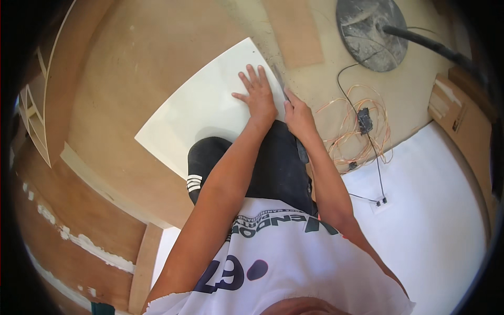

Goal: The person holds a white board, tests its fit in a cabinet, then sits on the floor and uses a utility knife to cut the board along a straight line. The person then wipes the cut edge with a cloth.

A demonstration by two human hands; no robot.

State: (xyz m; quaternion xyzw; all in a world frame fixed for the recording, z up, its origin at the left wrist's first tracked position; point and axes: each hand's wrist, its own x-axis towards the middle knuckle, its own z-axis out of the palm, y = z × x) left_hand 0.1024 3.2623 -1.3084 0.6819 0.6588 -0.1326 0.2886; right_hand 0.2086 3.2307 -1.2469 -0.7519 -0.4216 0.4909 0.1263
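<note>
A white board [194, 100] with a curved far edge lies across in front of my knees. My left hand [258, 97] rests flat on it, fingers spread, close to its right edge. At that same edge my right hand [300, 116] is closed around a thin, dark grey, blade-like tool [280, 76]. The tool runs along the board's side, its far end pointing away from me. My fingers cover its near end, and its exact kind is not clear.
A brown strip of board [295, 34] lies beyond the white one. To the right are a round, dusty black base [370, 31] with a pole, a tangle of copper-coloured wire [344, 139], a black socket block [365, 121] and a cardboard box [462, 113]. Curved wooden framing [35, 113] stands left.
</note>
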